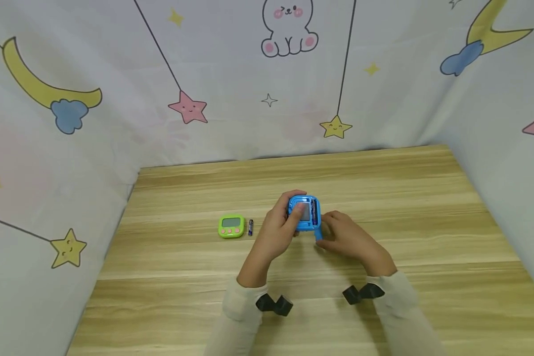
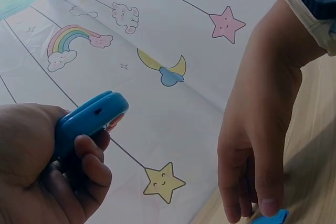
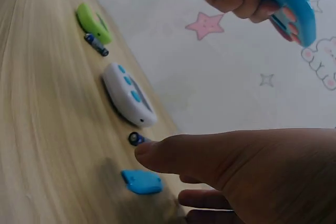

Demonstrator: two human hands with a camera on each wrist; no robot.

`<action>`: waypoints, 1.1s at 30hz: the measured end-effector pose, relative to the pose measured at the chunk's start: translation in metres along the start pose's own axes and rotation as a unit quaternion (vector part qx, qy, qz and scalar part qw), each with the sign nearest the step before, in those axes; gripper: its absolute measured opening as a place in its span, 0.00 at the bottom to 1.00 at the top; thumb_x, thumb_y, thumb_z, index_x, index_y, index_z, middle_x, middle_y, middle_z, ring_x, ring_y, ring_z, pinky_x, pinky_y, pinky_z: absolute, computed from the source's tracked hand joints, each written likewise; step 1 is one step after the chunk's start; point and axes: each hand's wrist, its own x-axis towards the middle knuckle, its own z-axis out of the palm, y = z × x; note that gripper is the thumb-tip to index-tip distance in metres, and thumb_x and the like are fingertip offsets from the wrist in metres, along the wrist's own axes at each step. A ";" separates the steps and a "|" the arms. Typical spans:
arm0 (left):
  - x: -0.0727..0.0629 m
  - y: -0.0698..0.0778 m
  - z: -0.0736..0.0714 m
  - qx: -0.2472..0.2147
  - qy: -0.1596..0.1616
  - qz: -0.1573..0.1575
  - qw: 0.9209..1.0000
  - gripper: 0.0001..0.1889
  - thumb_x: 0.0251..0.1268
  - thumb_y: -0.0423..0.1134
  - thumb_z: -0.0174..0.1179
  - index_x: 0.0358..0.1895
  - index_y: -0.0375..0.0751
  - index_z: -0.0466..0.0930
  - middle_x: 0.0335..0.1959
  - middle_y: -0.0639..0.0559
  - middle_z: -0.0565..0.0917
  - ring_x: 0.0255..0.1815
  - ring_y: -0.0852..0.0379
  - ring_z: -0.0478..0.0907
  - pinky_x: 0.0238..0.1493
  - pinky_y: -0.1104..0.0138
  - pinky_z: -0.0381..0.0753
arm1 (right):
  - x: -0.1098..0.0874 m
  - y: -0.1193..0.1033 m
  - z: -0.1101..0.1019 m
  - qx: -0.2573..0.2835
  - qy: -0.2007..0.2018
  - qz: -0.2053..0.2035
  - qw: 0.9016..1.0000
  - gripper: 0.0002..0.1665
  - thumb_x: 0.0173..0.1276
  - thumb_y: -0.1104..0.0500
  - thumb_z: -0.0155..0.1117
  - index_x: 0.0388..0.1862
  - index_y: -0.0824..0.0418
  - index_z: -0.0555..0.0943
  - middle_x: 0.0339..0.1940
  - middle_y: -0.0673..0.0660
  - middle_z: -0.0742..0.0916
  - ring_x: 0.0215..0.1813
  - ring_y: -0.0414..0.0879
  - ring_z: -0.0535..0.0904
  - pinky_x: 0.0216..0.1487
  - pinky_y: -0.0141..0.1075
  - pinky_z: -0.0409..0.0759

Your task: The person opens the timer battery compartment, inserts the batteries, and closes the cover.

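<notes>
My left hand (image 1: 276, 227) grips a blue digital timer (image 1: 305, 227) above the table, thumb across its back, which faces up. One battery (image 1: 314, 212) sits in the timer's uncovered slot. My right hand (image 1: 349, 240) is low over the table with its thumb and fingers extended. Right at those fingertips is a small blue battery cover (image 3: 143, 182); the right wrist view shows it just below the thumb, with a gap between. A loose battery (image 3: 136, 138) lies by the thumb tip, partly covered by it.
On the wooden table (image 1: 173, 277) a green timer (image 1: 231, 226) lies to the left with a battery (image 1: 250, 227) beside it. A white timer (image 3: 126, 94) with blue buttons shows in the right wrist view, hidden by my left hand from above. A patterned curtain (image 1: 231, 138) surrounds the table.
</notes>
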 end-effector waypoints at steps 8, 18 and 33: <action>0.001 -0.001 0.001 0.006 0.003 -0.001 1.000 0.23 0.77 0.57 0.42 0.67 0.53 0.66 0.40 0.46 0.79 0.25 0.52 0.76 0.25 0.64 0.80 | 0.002 0.003 0.008 -0.058 0.035 -0.004 0.998 0.33 0.55 0.51 0.77 0.56 0.66 0.80 0.56 0.62 0.79 0.58 0.59 0.73 0.60 0.52 0.72; 0.000 0.002 0.002 0.006 0.002 -0.005 1.000 0.22 0.77 0.57 0.42 0.67 0.55 0.66 0.39 0.47 0.79 0.25 0.54 0.75 0.25 0.64 0.79 | 0.002 -0.002 0.010 -0.088 0.051 0.004 0.995 0.33 0.56 0.52 0.76 0.57 0.67 0.79 0.55 0.63 0.79 0.57 0.61 0.73 0.53 0.56 0.76; 0.000 0.001 0.002 0.009 0.000 -0.008 1.000 0.22 0.77 0.57 0.43 0.67 0.56 0.67 0.43 0.46 0.78 0.26 0.53 0.76 0.26 0.64 0.80 | 0.008 0.002 0.010 0.035 0.020 0.024 0.999 0.20 0.59 0.61 0.73 0.47 0.64 0.75 0.31 0.52 0.80 0.33 0.45 0.74 0.36 0.40 0.76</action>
